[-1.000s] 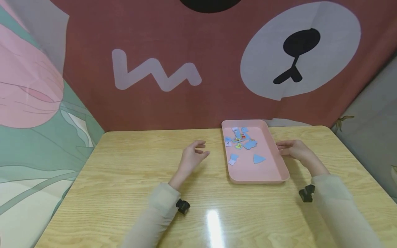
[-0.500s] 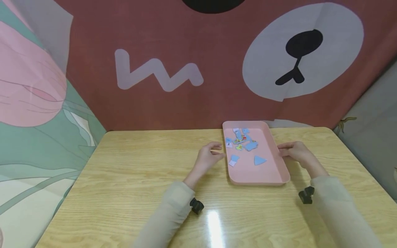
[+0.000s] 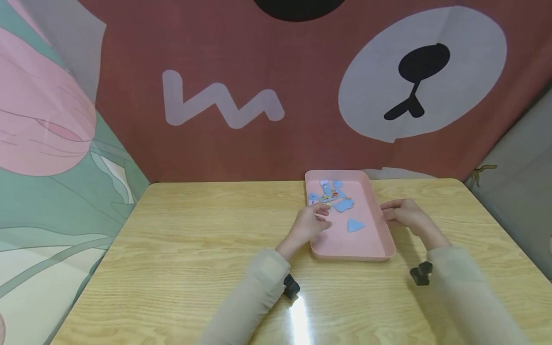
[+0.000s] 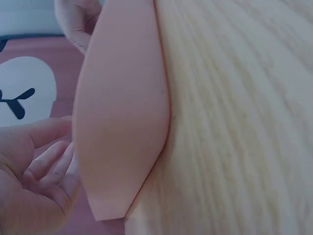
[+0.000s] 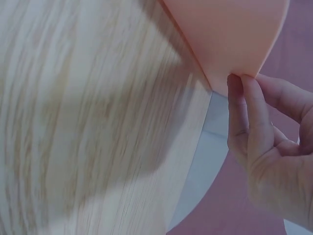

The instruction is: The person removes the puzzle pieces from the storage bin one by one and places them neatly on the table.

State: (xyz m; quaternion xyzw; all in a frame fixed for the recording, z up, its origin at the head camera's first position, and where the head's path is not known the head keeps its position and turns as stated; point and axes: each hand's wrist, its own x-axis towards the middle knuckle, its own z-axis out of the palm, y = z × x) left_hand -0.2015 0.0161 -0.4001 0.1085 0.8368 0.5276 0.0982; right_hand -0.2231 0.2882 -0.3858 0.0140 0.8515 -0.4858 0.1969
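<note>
A shallow pink tray stands on the table, holding flat blue cut-out pieces. One pointed blue piece lies apart from the cluster. My left hand reaches over the tray's left rim, fingers loosely bent and thumb apart, covering the piece near that side. In the left wrist view the left hand shows beyond the tray wall, nothing seen in its fingers. On the opposite side my right hand holds the tray's right wall; in the right wrist view its fingertips pinch the rim.
The wooden table runs back to a brown cloth with a cartoon face, close behind the tray. A black wrist camera sits on the left cuff, another black camera on the right.
My left hand has moved right, from the table to over the tray's left side. The tray has shifted slightly left, and my right hand has stayed at its right wall.
</note>
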